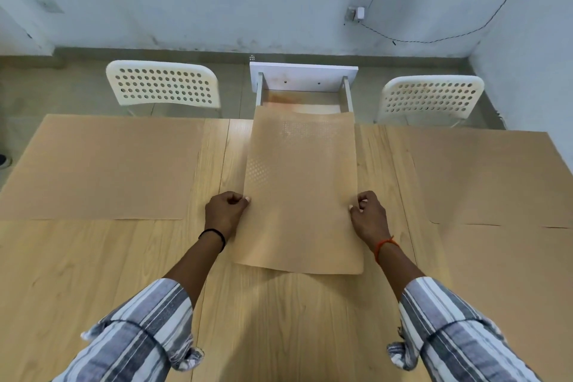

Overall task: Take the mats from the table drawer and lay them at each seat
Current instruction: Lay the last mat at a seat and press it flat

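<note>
Before the open drawer [302, 93] at the counter's [93, 257] far edge, both hands pinch 1 tan mat [300, 189] by its side edges: left hand [224, 212], right hand [369, 214]. 2 more mats lie flat left [102, 167] and right [483, 177] of the drawer, facing 2 white chairs [164, 84].

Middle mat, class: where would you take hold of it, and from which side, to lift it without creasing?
Grip the middle mat at its two long side edges, coming in from left and right, as the left hand and right hand do now. It is a thin, limp sheet, longer than wide, its far end curling over the open drawer; two opposed pinches probably keep it taut and flat.
</note>
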